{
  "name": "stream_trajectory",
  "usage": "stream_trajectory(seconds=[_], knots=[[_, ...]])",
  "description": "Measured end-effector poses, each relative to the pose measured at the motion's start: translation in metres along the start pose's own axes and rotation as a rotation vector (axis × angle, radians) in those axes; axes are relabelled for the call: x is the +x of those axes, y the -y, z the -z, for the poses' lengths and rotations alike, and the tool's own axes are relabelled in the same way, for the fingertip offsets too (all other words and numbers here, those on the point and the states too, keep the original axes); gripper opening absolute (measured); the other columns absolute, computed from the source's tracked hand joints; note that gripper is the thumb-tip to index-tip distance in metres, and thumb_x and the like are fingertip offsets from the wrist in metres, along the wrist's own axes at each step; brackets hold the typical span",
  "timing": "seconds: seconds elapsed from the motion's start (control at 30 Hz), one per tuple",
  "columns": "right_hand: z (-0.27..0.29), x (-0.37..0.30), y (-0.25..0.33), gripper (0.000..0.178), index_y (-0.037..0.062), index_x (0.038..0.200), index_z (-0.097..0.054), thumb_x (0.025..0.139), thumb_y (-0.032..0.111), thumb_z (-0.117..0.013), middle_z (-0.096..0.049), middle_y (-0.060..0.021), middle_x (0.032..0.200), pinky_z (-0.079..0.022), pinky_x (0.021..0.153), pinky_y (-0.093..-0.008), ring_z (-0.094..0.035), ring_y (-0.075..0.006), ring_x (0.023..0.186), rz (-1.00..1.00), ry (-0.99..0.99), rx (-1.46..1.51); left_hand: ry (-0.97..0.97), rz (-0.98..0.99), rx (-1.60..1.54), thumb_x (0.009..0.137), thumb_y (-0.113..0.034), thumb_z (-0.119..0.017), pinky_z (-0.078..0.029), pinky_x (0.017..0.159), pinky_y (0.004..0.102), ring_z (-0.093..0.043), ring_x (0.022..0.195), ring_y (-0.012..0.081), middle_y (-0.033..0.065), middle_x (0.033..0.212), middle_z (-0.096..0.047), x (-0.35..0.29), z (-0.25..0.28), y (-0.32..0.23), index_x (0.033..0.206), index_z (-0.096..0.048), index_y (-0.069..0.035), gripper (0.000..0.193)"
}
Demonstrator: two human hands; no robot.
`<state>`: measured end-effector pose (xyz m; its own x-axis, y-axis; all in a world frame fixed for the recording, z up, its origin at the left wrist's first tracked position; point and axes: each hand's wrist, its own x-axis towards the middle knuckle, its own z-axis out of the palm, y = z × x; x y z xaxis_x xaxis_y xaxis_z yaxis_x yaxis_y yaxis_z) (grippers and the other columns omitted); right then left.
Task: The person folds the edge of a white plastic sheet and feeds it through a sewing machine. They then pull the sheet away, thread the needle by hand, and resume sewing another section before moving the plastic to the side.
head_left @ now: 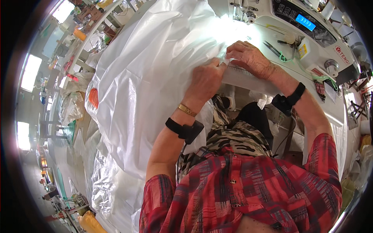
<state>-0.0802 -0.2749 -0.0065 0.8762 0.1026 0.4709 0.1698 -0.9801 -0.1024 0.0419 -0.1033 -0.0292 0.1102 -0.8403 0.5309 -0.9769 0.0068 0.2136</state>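
A large white plastic-like sheet (136, 89) spreads from the sewing machine down over the table's left side in loose folds. My left hand (206, 80) is closed with thumb and forefinger pinching the sheet's edge near the front of the table. Just right of it, my right hand (250, 59) has its fingers curled down at the same edge, thumb toward the left hand. The fingertips almost meet, and the bit of sheet between them is partly hidden. Bright lamp light falls on the sheet beyond my hands, beneath the sewing machine (268, 9).
Thread snips (274, 49) with a green cord lie right of my right hand. A ruler strip (240, 70) runs along the table's front edge. The machine's control panel (305, 22) has a lit blue display. More crumpled clear plastic (112, 186) hangs at the lower left.
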Motion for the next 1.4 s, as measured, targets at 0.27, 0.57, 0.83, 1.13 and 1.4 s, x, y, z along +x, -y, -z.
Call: stream_trajectory(seconds=[0.27,0.57,0.83,1.13,1.4], knots=[[0.005,0.009,0.000,0.025,0.0103,0.103,-0.061,0.079,0.012,-0.067,-0.061,-0.0043,0.109,-0.045,0.093,-0.0370,-0.057,-0.0223,0.105,0.057,0.057,-0.024,-0.032,0.020,-0.080,0.081,-0.007,-0.059,-0.048,0.062,0.0399,-0.059,0.070,0.0294,0.0085,0.077,-0.052,-0.002,0.000,0.000,0.089,-0.062,-0.007,0.008],[0.007,0.018,-0.001,0.018,0.0095,0.101,-0.058,0.084,0.013,-0.062,-0.058,-0.0037,0.101,-0.040,0.095,-0.0383,-0.054,-0.0222,0.103,0.050,0.195,0.036,-0.075,0.030,-0.125,0.081,-0.007,-0.058,-0.048,0.059,0.0390,-0.059,0.068,0.0281,0.0072,0.078,-0.052,-0.006,0.000,0.002,0.092,-0.062,-0.009,0.012],[0.003,0.017,-0.004,0.015,0.0106,0.100,-0.054,0.086,0.012,-0.060,-0.056,-0.0030,0.100,-0.038,0.092,-0.0401,-0.054,-0.0216,0.102,0.067,0.150,0.105,-0.077,0.036,-0.113,0.082,-0.008,-0.058,-0.047,0.058,0.0385,-0.059,0.067,0.0273,0.0068,0.077,-0.052,-0.007,-0.002,0.002,0.095,-0.062,-0.010,0.014],[0.004,0.017,-0.003,0.017,0.0082,0.100,-0.053,0.086,0.013,-0.060,-0.056,-0.0061,0.099,-0.037,0.092,-0.0414,-0.055,-0.0238,0.099,-0.031,0.157,0.195,-0.115,0.065,-0.242,0.082,-0.010,-0.059,-0.046,0.058,0.0384,-0.059,0.068,0.0289,0.0096,0.079,-0.057,-0.008,-0.003,0.005,0.101,-0.064,-0.005,0.021],[0.004,0.016,0.000,0.025,0.0053,0.102,-0.050,0.082,0.004,-0.064,-0.057,-0.0077,0.103,-0.045,0.091,-0.0385,-0.056,-0.0278,0.103,-0.119,0.098,0.309,-0.011,0.317,-0.387,0.088,-0.027,-0.061,-0.038,0.053,0.0392,-0.048,0.054,0.0311,0.0172,0.062,-0.054,0.011,0.000,-0.002,0.078,-0.062,0.003,0.032]])
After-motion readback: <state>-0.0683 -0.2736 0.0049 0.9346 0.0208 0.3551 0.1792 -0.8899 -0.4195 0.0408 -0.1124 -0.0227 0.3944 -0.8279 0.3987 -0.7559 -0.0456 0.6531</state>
